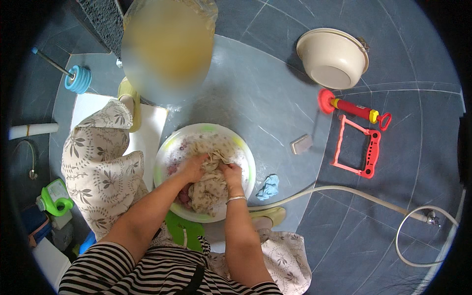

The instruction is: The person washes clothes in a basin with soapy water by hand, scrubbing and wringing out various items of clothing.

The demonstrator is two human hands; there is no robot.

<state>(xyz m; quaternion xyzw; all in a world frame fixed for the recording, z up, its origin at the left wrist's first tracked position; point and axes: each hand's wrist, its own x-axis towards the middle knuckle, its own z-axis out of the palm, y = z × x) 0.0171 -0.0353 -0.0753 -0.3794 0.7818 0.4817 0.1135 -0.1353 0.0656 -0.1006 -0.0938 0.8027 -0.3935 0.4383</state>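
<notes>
A white round plastic basin point(252, 169) with green and yellow patches stands on the floor between my feet, holding soapy water. In it lies a wet beige patterned cloth point(209, 191), partly bunched up. My left hand point(193, 167) grips the cloth near the basin's middle. On the right side my right hand point(231, 174), with a bracelet at the wrist, pinches a raised fold of the same cloth. Pinkish-red fabric point(184, 197) shows under and beside the beige cloth, partly hidden by my left forearm and suds.
A blurred yellowish container point(167, 48) stands beyond the basin. Right of the basin are a light blue crumpled cloth point(269, 187), a scrubbing block point(301, 144) and a hose point(343, 188). A beige basin point(332, 55), a red plunger point(352, 107) and a red rack point(372, 154) are along the wall.
</notes>
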